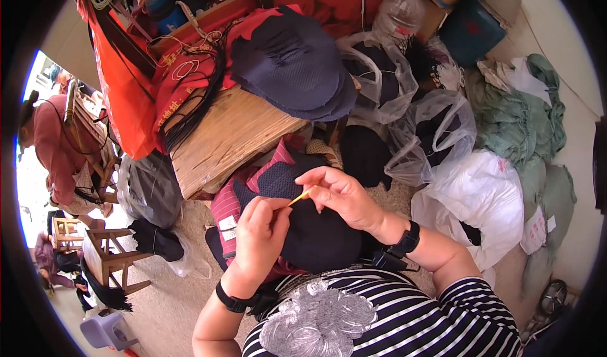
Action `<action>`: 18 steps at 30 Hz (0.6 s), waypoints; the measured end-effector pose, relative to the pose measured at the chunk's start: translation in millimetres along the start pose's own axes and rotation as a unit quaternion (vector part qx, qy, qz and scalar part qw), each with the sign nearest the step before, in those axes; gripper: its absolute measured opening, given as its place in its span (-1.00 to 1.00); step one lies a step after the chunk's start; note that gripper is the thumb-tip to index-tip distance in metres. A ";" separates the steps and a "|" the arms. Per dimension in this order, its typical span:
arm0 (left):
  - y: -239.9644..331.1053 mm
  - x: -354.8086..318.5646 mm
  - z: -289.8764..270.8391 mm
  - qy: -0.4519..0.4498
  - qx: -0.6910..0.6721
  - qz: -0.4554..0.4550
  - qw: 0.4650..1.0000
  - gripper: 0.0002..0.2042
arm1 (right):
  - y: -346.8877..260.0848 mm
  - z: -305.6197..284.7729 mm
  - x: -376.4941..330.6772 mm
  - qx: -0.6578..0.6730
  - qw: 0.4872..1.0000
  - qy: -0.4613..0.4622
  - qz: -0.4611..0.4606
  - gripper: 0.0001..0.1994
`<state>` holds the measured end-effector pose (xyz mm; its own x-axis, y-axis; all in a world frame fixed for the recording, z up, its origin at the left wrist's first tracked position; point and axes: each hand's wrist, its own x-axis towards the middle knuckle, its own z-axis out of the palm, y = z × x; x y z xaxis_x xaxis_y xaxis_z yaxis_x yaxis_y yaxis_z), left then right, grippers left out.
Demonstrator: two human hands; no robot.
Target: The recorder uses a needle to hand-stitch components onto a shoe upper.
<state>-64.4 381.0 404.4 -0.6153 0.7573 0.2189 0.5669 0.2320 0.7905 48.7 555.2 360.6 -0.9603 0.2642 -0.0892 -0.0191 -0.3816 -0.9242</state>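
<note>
Head view, left hand: we see our left hand (260,232) curled into a loose fist, its fingertips pinched on the lower end of a thin yellow tool (300,197) and pressing into the dark fabric piece (316,237) on our lap.
Head view, right hand: our right hand (341,196) is closed in a pinch, thumb and forefinger gripping the upper end of that same tool.
Key relation: the yellow tool lies between the two hands, its long axis slanting from the left hand's fingertips up and rightward to the right hand's; both hands touch it, so neither is nearer.
Work piece: the dark fabric sits directly under both hands, spreading below and to the right of the left hand; a red-and-navy striped piece (229,206) lies just left of that hand.
Beyond the hands: a wooden board (227,135) lies past the fingertips, with a stack of navy cut pieces (294,66) farther on.
Right of the right hand: clear plastic bags (430,135) holding dark material, then a white bag (480,196).
Far left of the left hand: a small wooden stool (110,256) and another person (54,151) well apart from us.
Uncertain: we cannot tell whether the tool is a needle or a hook.
</note>
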 end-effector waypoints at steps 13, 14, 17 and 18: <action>-2.0 4.8 -14.0 -0.018 0.073 -0.075 0.994 -0.90 | 2.8 -7.4 -1.2 -0.045 0.997 0.034 0.054 -0.73; -0.6 6.0 -15.0 -0.016 0.074 -0.065 0.995 -0.90 | 3.8 -6.6 -1.7 -0.045 0.997 0.039 0.047 -0.71; 3.9 11.8 -17.1 -0.039 0.085 -0.058 0.994 -0.89 | 6.5 -6.0 -1.6 -0.042 0.997 0.039 0.044 -0.66; 4.9 14.4 -17.6 -0.050 0.099 -0.058 0.992 -0.89 | 6.9 -6.6 -0.8 -0.041 0.997 0.042 0.040 -0.66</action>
<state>-80.2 382.3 421.5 -0.6314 0.7726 0.0668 0.5971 0.4294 0.6775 51.2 558.2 351.8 -0.9312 0.3101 -0.1916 0.0827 -0.3322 -0.9396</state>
